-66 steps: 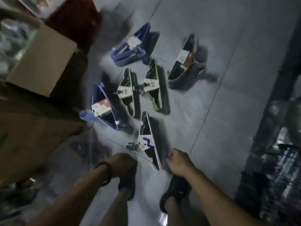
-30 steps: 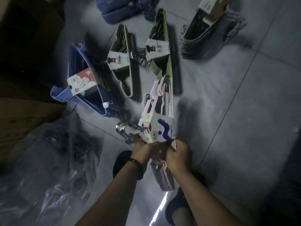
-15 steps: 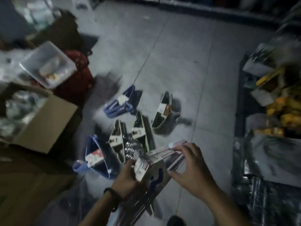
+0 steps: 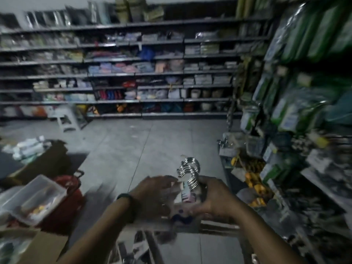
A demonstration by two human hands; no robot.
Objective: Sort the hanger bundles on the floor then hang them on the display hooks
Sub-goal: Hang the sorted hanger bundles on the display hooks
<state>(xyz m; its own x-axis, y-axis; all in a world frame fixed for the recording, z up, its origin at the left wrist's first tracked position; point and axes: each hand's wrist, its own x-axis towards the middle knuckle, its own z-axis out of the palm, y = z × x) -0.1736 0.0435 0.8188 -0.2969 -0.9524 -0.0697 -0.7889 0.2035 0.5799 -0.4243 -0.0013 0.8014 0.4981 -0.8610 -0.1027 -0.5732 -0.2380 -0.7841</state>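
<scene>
Two-handed grip: left hand [image 4: 156, 193] and right hand [image 4: 216, 201] both closed round hanger bundle [image 4: 187, 197], held clear of floor [image 4: 152, 145]. Chrome hooks [image 4: 189, 171] stand upward out of grip; display rack [image 4: 285, 115] lies right of bundle, nearer right hand.

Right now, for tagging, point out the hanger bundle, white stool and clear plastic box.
hanger bundle [image 4: 188, 172]: head view, on its metal hooks.
white stool [image 4: 65, 115]: head view, near its top.
clear plastic box [image 4: 32, 197]: head view, on its lid.
</scene>
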